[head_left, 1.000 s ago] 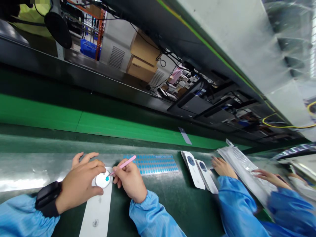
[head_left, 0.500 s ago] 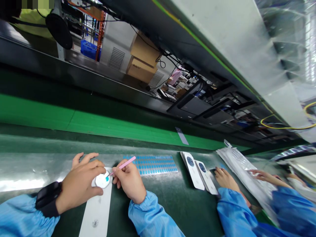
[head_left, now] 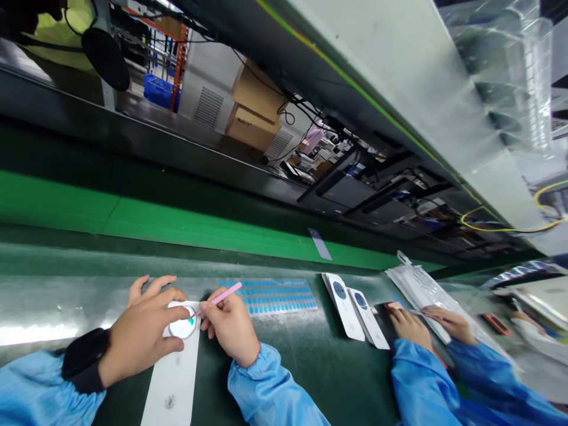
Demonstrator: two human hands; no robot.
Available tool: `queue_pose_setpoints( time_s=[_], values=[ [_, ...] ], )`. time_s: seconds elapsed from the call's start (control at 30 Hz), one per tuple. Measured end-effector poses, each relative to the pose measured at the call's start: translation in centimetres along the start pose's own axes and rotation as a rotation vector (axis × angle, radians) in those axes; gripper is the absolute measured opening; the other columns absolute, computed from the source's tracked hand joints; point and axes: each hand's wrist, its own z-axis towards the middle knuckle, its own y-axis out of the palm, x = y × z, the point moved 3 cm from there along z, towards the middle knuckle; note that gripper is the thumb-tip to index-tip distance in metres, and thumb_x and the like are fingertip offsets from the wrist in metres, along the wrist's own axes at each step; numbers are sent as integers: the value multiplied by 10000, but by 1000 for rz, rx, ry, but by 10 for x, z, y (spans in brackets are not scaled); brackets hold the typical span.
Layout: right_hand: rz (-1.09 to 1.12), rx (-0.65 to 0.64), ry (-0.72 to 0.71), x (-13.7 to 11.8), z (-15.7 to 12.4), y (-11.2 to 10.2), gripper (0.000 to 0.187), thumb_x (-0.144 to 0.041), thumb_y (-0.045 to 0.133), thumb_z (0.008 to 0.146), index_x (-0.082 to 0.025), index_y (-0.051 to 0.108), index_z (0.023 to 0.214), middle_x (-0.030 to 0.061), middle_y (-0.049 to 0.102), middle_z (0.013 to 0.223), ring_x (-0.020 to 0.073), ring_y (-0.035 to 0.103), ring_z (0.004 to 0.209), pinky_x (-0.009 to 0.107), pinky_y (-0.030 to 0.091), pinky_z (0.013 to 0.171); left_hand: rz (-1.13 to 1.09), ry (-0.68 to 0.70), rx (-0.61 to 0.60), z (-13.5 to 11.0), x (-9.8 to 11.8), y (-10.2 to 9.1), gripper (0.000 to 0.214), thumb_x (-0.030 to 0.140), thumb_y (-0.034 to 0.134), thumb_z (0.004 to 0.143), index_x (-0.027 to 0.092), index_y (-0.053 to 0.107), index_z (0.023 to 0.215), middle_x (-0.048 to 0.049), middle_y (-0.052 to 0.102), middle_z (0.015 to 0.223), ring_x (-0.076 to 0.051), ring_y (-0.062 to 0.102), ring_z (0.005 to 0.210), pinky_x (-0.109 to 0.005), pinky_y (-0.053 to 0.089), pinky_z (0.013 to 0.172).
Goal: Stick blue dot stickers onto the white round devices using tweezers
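Right fingertips pinch a pink stick tool point(head_left: 227, 293), pen-style, at the blue dot point(head_left: 191, 321) — likely for fine control. Left hand point(head_left: 142, 340): thumb and forefinger spread on the white phone-shaped panel point(head_left: 172, 378), lower left of frame, probably steadying it. Tip contact unclear; panel's bottom cropped — right hand point(head_left: 234, 331) partly hides blue-dot sheet point(head_left: 279, 297).

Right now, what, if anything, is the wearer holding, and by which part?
The right hand pinches a slim pink stick near its lower tip; the left hand touches a long white panel, grip unclear.
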Motion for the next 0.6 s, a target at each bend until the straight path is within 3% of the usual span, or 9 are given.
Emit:
queue_pose_setpoints(
  time_s=[0.17,0.33,0.47,0.6],
  values=[
    [-1,-3,-2,1,1,0,233,-249,724,783,-229,496,742,-46,593,481,95,465,353,188,301,371,18,105,67,-5,-4,6,331,155,738,721,400,790,937,31,768,1188,-404,518,1414,-775,206,1203],
    [4,-25,-19,2,1,0,271,-313,751,779,-230,495,748,-49,587,482,89,447,350,188,284,370,47,118,172,-10,-2,18,277,181,745,767,411,808,908,18,773,1164,-378,491,1436,-720,126,1242],
    [14,-26,-47,4,1,-1,317,-386,772,759,-234,494,752,-43,586,488,96,453,358,196,293,374,136,95,201,-12,0,26,272,176,718,781,401,807,905,11,776,1197,-378,482,1453,-706,160,1240],
    [76,-17,-84,8,1,-2,415,-507,811,715,-236,500,754,-36,600,515,96,467,377,203,324,384,130,75,190,-12,5,20,249,212,707,816,407,811,930,4,782,1203,-375,495,1448,-678,209,1232]
  ],
)
